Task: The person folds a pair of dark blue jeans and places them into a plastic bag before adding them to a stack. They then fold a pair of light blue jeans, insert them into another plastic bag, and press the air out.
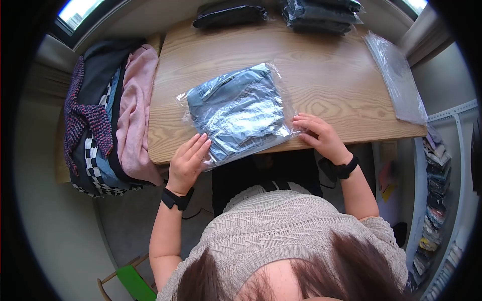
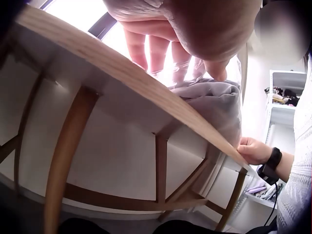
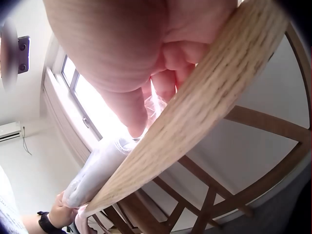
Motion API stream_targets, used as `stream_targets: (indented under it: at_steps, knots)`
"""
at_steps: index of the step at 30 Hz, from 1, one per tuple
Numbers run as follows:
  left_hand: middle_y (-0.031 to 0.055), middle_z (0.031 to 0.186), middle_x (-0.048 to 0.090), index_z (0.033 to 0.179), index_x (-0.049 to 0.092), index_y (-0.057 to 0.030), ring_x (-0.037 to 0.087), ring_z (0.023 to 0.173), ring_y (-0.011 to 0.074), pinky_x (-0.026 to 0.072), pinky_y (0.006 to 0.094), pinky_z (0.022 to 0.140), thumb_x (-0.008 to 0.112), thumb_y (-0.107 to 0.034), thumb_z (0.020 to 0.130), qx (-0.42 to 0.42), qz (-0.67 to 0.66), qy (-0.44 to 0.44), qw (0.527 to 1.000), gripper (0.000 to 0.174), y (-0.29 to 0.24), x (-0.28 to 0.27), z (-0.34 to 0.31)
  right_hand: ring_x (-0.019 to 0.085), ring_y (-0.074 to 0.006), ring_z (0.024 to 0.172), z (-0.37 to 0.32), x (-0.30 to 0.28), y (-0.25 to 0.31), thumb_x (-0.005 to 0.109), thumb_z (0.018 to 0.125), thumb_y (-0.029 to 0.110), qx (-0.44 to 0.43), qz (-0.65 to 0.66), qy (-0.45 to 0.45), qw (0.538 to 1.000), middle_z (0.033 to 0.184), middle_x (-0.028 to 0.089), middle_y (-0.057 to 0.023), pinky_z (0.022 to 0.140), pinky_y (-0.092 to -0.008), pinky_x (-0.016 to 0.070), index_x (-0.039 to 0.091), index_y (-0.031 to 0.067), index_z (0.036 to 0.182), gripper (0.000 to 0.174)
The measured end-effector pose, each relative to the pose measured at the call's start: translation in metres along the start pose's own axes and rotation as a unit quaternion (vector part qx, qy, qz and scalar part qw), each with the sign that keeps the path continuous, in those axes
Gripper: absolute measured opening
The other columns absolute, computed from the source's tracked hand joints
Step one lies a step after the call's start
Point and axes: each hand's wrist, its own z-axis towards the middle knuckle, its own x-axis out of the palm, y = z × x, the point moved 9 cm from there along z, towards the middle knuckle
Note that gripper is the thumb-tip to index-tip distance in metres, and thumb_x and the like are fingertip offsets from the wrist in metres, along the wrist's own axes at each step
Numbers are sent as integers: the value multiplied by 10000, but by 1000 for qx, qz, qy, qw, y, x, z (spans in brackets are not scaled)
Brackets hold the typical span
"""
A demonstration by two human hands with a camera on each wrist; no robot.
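A folded blue denim garment lies inside a clear plastic bag at the table's near edge. My left hand rests on the bag's near left corner, fingers extended over the plastic. At the bag's right edge, my right hand touches the loose plastic with its fingers, the thumb apart from them. The left wrist view shows the left hand above the bagged garment. In the right wrist view, clear film shows beyond the thumb of the right hand.
Bagged dark garments are stacked at the table's back. Flat clear bags lie along the right side. A pile of clothes with a pink garment stands left of the wooden table. Shelving with packed items is at right.
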Motion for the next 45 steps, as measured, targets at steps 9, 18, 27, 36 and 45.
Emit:
stream_targets:
  at_steps: [9, 18, 27, 36, 45]
  knots:
    - [134, 908, 699, 1068, 653, 24, 674, 807, 252, 506, 345, 706, 529, -197, 929, -59, -157, -83, 982, 288, 19, -65, 41, 518, -257, 1204, 35, -61, 28, 692, 863, 239, -11, 206, -110, 972, 1206, 622, -138, 981, -343, 417, 643, 33, 900, 215]
    - [-4, 797, 572, 1208, 562, 16, 505, 726, 37, 392, 165, 646, 506, -519, 940, -209, -322, -198, 902, 601, 106, -74, 89, 536, -132, 1079, 126, -33, 12, 765, 806, 299, -19, 267, 16, 963, 1186, 594, -69, 930, -286, 440, 541, -3, 1246, 578]
    - [107, 1270, 545, 1297, 483, 31, 493, 1189, 182, 351, 315, 1039, 673, -165, 881, -194, -423, -69, 882, 498, 112, -7, 71, 560, -117, 1015, 135, -8, -30, 659, 898, 288, 84, 278, 36, 956, 1050, 650, -28, 899, -275, 442, 606, 2, 1158, 390]
    - [30, 916, 680, 1112, 636, 1, 605, 847, 121, 474, 259, 784, 696, -70, 828, -223, -309, -55, 923, 299, 104, -11, 86, 588, -109, 930, 129, 3, -30, 683, 878, 180, 128, 211, 34, 969, 1015, 645, -28, 841, -254, 472, 595, 2, 1158, 343]
    - [-21, 812, 588, 989, 571, -39, 497, 630, 46, 450, 227, 551, 693, -234, 871, -500, -576, -4, 647, 258, 98, 78, 38, 558, -192, 1071, 56, 22, -77, 387, 996, 467, 383, 505, 14, 773, 1225, 567, -95, 951, -347, 456, 431, 20, 1325, 557]
